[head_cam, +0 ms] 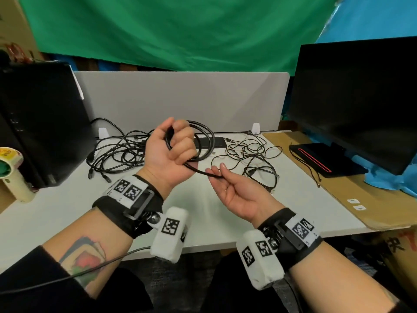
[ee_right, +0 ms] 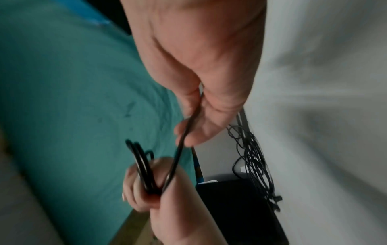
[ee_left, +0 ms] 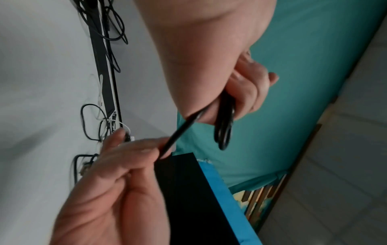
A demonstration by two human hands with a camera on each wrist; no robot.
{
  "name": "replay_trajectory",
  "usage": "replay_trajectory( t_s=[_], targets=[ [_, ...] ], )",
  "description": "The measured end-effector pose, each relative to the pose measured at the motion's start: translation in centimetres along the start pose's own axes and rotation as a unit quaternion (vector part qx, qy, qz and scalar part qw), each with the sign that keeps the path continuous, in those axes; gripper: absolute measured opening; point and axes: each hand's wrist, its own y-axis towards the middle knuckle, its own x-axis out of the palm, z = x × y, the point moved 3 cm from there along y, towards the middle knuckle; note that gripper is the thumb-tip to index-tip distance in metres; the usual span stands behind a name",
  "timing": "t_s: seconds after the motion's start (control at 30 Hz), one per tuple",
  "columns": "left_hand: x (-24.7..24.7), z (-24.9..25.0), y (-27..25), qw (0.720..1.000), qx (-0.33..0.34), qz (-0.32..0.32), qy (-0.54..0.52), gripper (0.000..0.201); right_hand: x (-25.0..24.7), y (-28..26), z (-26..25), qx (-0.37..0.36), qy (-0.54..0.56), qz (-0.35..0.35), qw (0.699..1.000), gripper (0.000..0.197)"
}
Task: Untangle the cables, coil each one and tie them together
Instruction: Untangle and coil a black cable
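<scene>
Right hand (head_cam: 234, 193) seemingly pinches cable (head_cam: 204, 141); left hand (head_cam: 171, 150) grips coil.

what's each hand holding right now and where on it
The left hand grips the black cable round its gathered coil loops. The right hand pinches the same cable's loose tail between thumb and fingertips.

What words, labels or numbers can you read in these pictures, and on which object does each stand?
None reads clearly.
Tape dispenser: red print, blurred.
Cardboard box: dark characters, cut off.
Wrist-camera tags: coded squares, no words.
White stickers: too small.
</scene>
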Motion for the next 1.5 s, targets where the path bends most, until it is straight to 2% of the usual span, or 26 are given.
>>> replay_trajectory(
  t_s=[0.07, 0.13, 0.27, 0.33, 0.37, 0.47, 0.53, 0.7, 0.83, 0.9, 1.1, 1.17, 1.27, 1.4, 1.47, 1.5],
  targets=[
    [0.4, -1.2, -0.4, 0.997, -0.054, -0.042, 0.021, 0.036, -0.2, 0.1, 0.2, -0.007, -0.054, 0.046, 0.997, 0.019],
    [0.5, -2.6, -0.9, 0.991, -0.106, -0.073, 0.032, 0.035, 0.0, -0.1, 0.2, -0.034, -0.152, 0.07, 0.985, 0.02],
    [0.3, -4.1, -1.4, 0.979, -0.169, -0.102, 0.053, 0.035, 0.8, -1.0, -0.4, -0.07, -0.329, 0.03, 0.941, 0.024],
    [0.3, -3.9, -1.5, 0.977, -0.176, -0.101, 0.059, 0.036, 1.2, -1.3, -0.7, -0.055, -0.335, -0.004, 0.941, 0.016],
    [0.3, -3.7, -1.5, 0.977, -0.178, -0.103, 0.06, 0.036, 1.4, -1.4, -0.9, -0.048, -0.322, -0.019, 0.945, 0.019],
    [0.0, -3.3, -1.5, 0.975, -0.177, -0.115, 0.068, 0.037, 1.6, -1.4, -1.3, -0.048, -0.294, -0.039, 0.954, 0.049],
    [-0.2, -3.2, -1.3, 0.975, -0.166, -0.118, 0.083, 0.036, 1.6, -1.4, -1.3, -0.057, -0.287, -0.039, 0.956, 0.057],
    [-0.7, -2.4, -0.8, 0.977, -0.121, -0.105, 0.138, 0.038, 1.7, -1.4, -1.4, -0.109, -0.291, -0.035, 0.95, 0.056],
    [-1.1, -1.8, -0.8, 0.97, -0.115, -0.1, 0.187, 0.045, 1.6, -1.4, -1.3, -0.108, -0.304, -0.037, 0.946, 0.047],
    [-1.1, -1.9, -0.7, 0.96, -0.121, -0.097, 0.231, 0.047, 1.5, -1.3, -1.1, -0.106, -0.302, -0.047, 0.946, 0.049],
    [-0.9, -2.8, -0.8, 0.947, -0.138, -0.056, 0.284, 0.054, 2.0, -1.6, -0.3, -0.08, -0.285, -0.117, 0.948, 0.068],
    [-0.9, -3.4, -0.8, 0.944, -0.129, -0.033, 0.301, 0.052, 2.2, -1.8, -0.2, -0.087, -0.282, -0.134, 0.946, 0.065],
    [-1.1, -3.9, -0.5, 0.939, -0.087, 0.028, 0.33, 0.051, 2.2, -1.9, -0.3, -0.113, -0.27, -0.135, 0.946, 0.049],
    [-1.8, -3.3, 0.1, 0.921, 0.009, 0.14, 0.364, 0.053, 2.1, -1.7, -0.2, -0.141, -0.246, -0.14, 0.949, 0.028],
    [-2.6, -3.1, 0.1, 0.906, 0.048, 0.193, 0.374, 0.046, 1.8, -1.4, -0.2, -0.156, -0.238, -0.117, 0.951, 0.031],
    [-2.9, -3.0, 0.0, 0.898, 0.059, 0.213, 0.38, 0.042, 1.6, -1.2, -0.1, -0.163, -0.234, -0.094, 0.954, 0.043]
  ],
)
